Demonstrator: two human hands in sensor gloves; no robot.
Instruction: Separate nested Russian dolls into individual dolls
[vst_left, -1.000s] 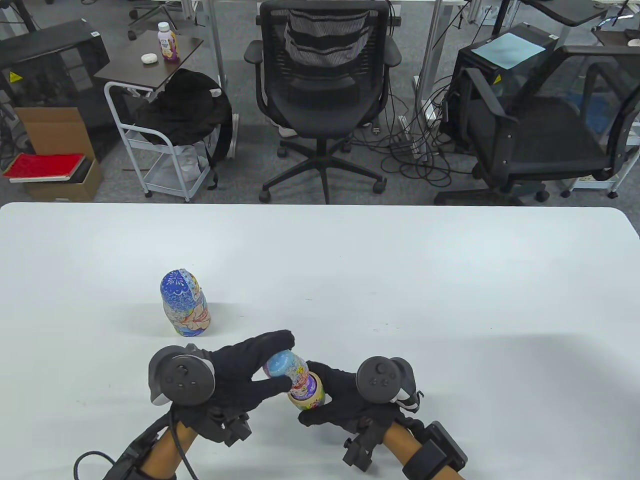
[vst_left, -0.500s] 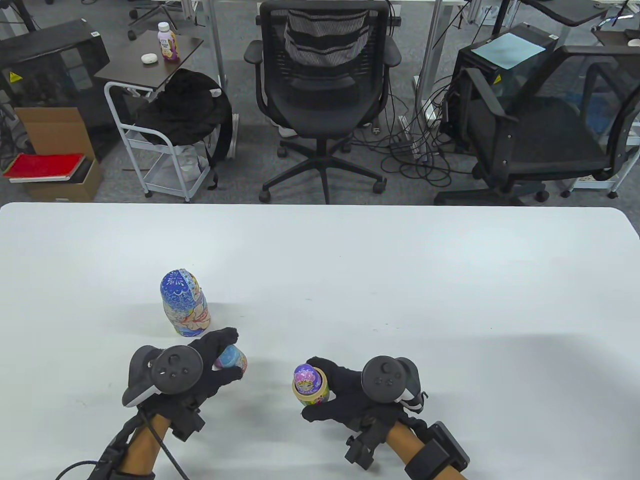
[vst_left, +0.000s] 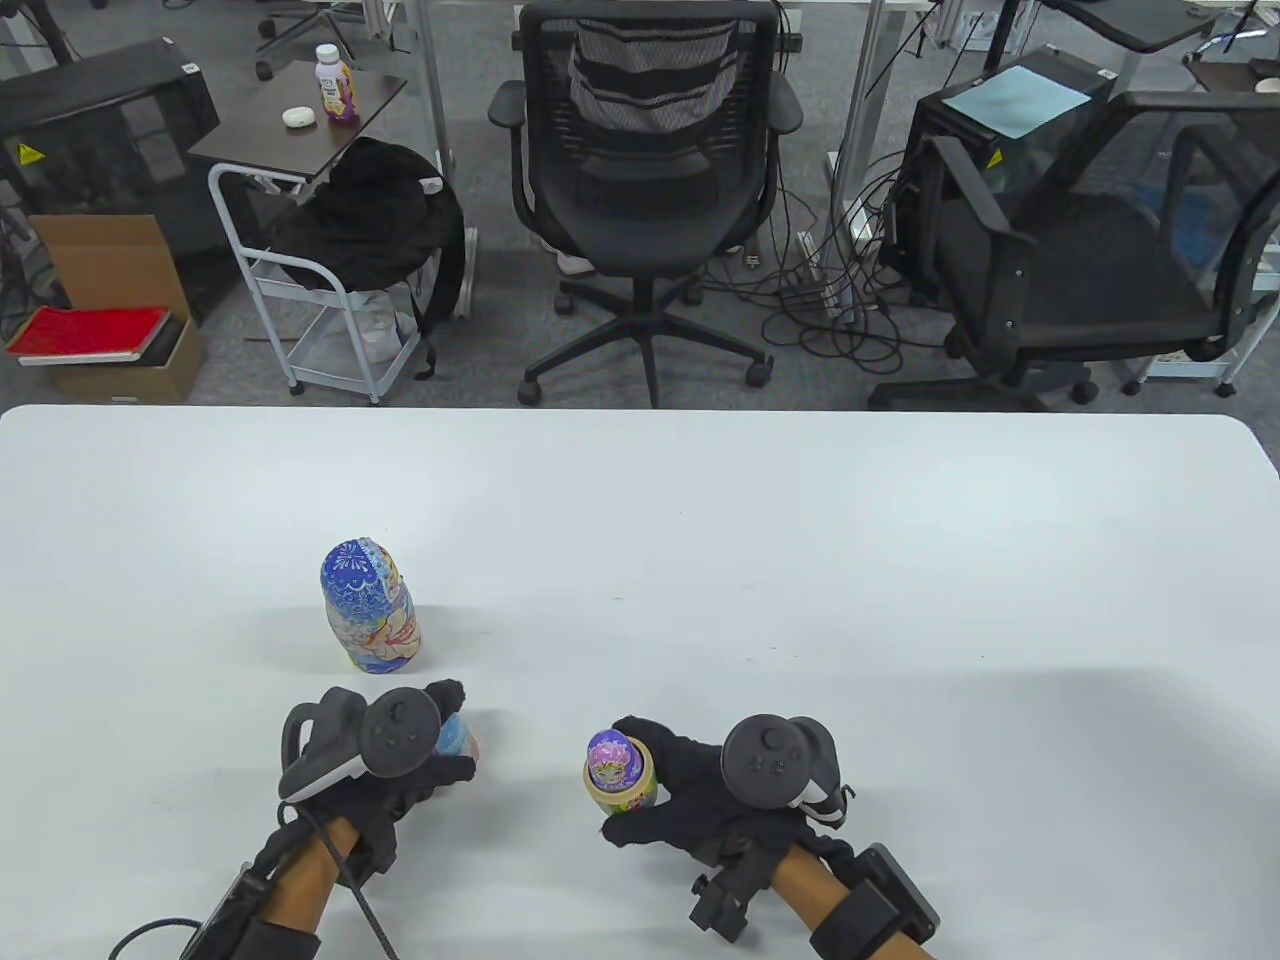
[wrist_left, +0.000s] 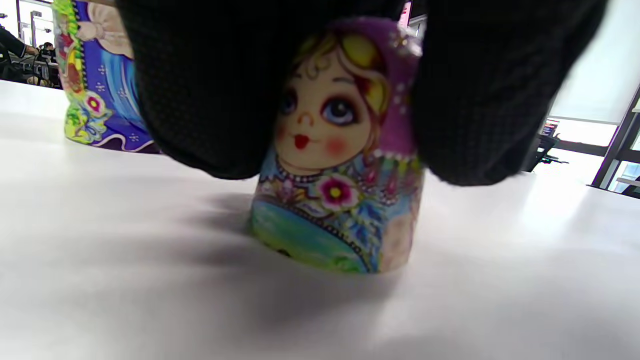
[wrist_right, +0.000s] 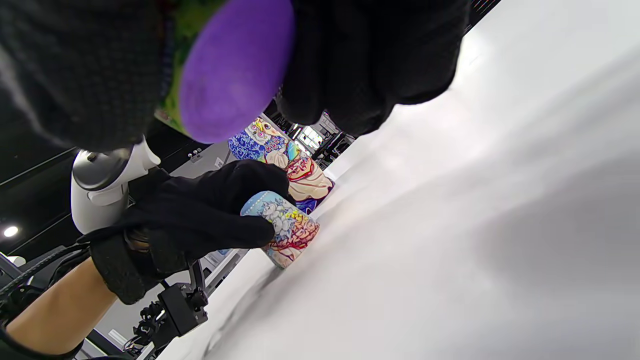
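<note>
Our left hand (vst_left: 400, 770) pinches the top half (wrist_left: 345, 150) onto the table (vst_left: 800, 560), parking it; our right hand (vst_left: 700, 790) grips the base (vst_left: 622, 790), steadying its inner doll (vst_left: 613, 757).

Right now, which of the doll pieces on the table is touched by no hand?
The big blue doll, standing alone behind the left hand. The left hand grips the doll top; the right hand holds the bottom half.
</note>
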